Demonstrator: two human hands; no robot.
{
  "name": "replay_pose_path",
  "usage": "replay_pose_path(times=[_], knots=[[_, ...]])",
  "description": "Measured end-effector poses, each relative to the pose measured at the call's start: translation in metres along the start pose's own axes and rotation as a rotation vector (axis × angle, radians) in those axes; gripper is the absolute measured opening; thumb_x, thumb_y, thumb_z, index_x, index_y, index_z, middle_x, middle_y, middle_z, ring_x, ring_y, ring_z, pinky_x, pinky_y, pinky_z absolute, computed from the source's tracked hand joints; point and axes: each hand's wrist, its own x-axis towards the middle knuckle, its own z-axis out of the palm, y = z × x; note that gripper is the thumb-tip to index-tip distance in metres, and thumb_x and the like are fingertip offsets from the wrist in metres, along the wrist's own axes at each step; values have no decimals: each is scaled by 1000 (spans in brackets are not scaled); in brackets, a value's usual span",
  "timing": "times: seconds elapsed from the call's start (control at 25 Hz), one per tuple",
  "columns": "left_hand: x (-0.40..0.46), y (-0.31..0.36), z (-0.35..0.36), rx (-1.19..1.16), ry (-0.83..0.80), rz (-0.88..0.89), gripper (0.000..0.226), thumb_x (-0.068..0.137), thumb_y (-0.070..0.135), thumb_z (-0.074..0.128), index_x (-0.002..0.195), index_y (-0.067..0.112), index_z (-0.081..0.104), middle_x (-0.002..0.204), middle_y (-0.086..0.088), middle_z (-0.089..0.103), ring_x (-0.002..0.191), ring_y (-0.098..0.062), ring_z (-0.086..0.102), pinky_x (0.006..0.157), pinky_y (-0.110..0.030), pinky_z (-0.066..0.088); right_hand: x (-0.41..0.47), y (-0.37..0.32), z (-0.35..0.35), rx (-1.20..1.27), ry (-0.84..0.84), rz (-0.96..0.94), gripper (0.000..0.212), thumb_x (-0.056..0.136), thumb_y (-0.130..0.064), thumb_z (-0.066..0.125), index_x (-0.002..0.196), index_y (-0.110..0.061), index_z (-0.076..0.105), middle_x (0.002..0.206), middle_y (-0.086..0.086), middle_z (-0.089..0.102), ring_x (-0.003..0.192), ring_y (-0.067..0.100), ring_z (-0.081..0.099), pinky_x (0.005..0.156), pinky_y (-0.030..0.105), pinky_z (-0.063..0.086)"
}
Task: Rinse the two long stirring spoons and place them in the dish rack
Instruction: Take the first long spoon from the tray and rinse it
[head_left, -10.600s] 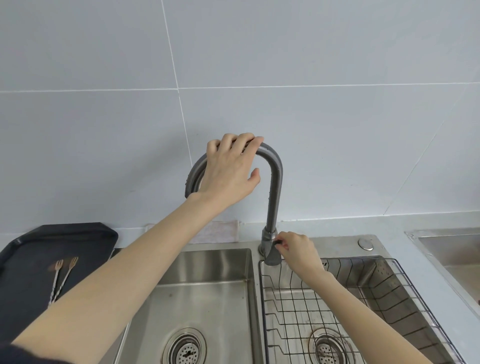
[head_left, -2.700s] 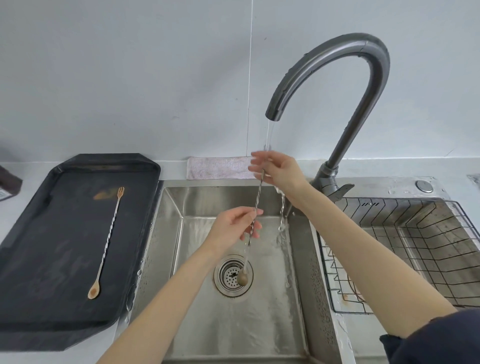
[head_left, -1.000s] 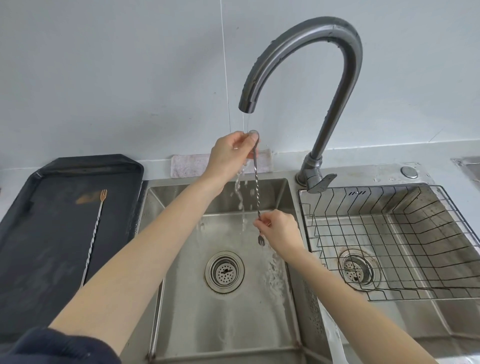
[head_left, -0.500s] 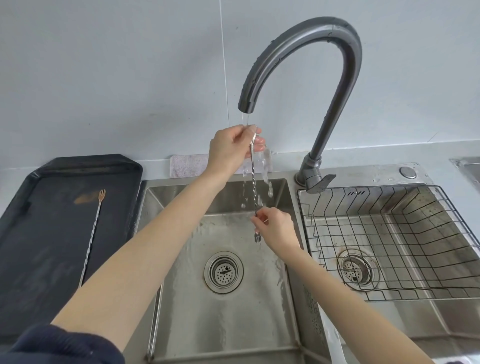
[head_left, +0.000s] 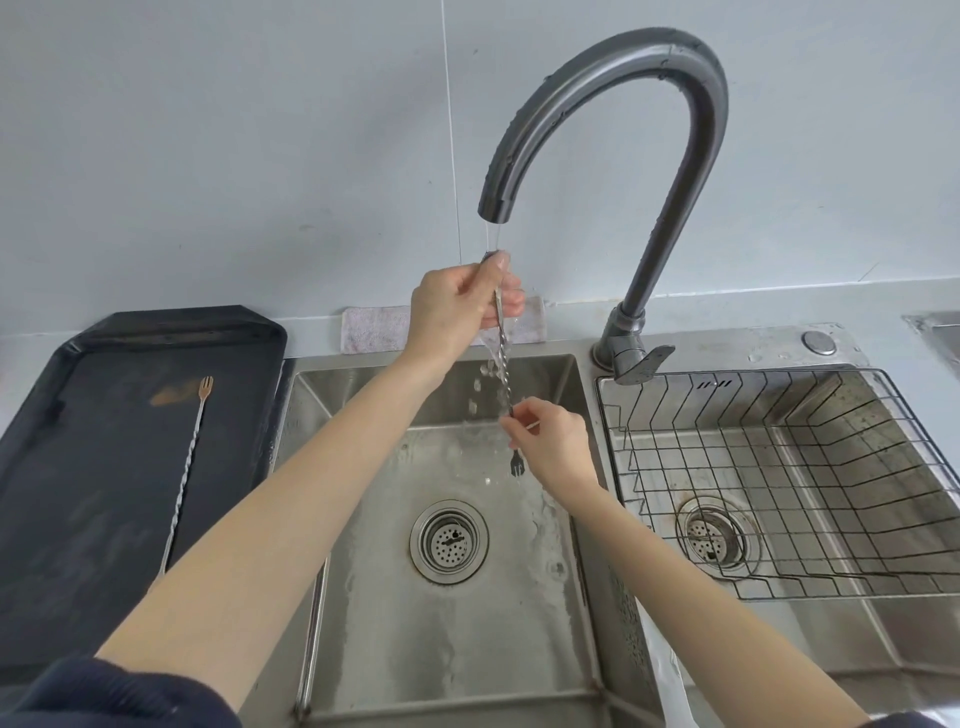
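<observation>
Steel spoon (head_left: 503, 364) hangs upright, pinched by raised left hand (head_left: 457, 306) and lower right hand (head_left: 553, 441).

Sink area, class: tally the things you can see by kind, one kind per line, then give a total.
Stirring spoons: 2
Sink basins: 2
Faucet: 1
Dish rack: 1
Black tray: 1
Cloth: 1
Total: 8

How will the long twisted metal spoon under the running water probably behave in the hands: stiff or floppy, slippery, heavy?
The long twisted metal spoon looks stiff: it stays straight between the left hand and right hand. It is probably slippery, since water runs down it, though the twist may help grip. Being so thin, it is likely light.
</observation>
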Motion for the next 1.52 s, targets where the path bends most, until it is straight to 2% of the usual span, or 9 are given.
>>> replay_pose_path(times=[0.24, 0.4, 0.6, 0.68, 0.96, 1.2, 1.28, 1.44, 1.52], knots=[[1, 2, 0, 94, -15, 49, 18, 90, 10, 53, 104, 9, 65, 83, 3, 66, 71, 3, 64, 68, -7, 51, 12, -15, -2, 93, 15, -3, 20, 91, -26, 56, 95, -11, 69, 84, 6, 73, 86, 24, 67, 81, 37, 54], [3, 7, -2, 81, 26, 85, 20, 88, 18, 58, 102, 10, 69, 75, 9, 63, 70, 0, 58, 71, -10, 51, 23, -35, -5, 139, 18, -42, 21, 91, -23, 56, 100, -9, 69, 95, 9, 74, 82, 18, 63, 83, 35, 53], [5, 5, -10, 67, 6, 85, 21, 89, 12, 55, 106, 5, 67, 89, 0, 69, 71, 5, 65, 88, -20, 53, 41, -60, -9, 275, 8, -66, 21, 93, -20, 55, 105, -7, 65, 87, 4, 71, 63, 7, 58, 53, 1, 43], [3, 2, -12, 62, -10, 73, 20, 89, 10, 55, 104, 5, 67, 98, -5, 69, 75, 4, 65, 89, -20, 52, 47, -64, -10, 268, 16, -83, 19, 93, -20, 54, 102, -8, 65, 79, -2, 67, 60, 2, 55, 50, -3, 40], [0, 7, -16, 45, -50, 102, 19, 90, 9, 53, 102, 2, 66, 99, -2, 67, 72, 6, 66, 87, -19, 53, 47, -59, -6, 303, 4, -74, 21, 93, -22, 54, 100, -7, 67, 87, 6, 72, 88, 23, 69, 72, 20, 51], [2, 6, -19, -15, 16, 82, 12, 90, 17, 54, 86, 19, 65, 81, 10, 66, 68, 7, 65, 80, -17, 54, 46, -50, -6, 55, -81, -83, 22, 94, -24, 51, 88, -9, 66, 84, 13, 69, 72, 18, 53, 55, 18, 37], [4, 7, -22, -29, 67, 82, 12, 90, 16, 54, 87, 21, 65, 81, 12, 64, 66, 7, 64, 80, -18, 54, 49, -61, -11, 35, -68, -123, 24, 95, -24, 50, 81, -8, 63, 75, 10, 63, 71, 21, 52, 59, 27, 40], [5, 1, -24, 100, 64, 94, 15, 89, 9, 54, 94, 15, 67, 84, 3, 64, 75, -6, 63, 79, -17, 53, 53, -85, -16, 159, 44, -232, 24, 93, -15, 51, 91, 3, 67, 89, 24, 71, 82, 35, 65, 79, 38, 53], [4, -2, -24, 105, 79, 79, 17, 87, 9, 55, 96, 12, 69, 83, 1, 65, 78, -11, 62, 79, -17, 53, 52, -88, -14, 159, 55, -259, 23, 93, -14, 51, 92, 3, 67, 89, 23, 72, 81, 31, 65, 74, 32, 50]])
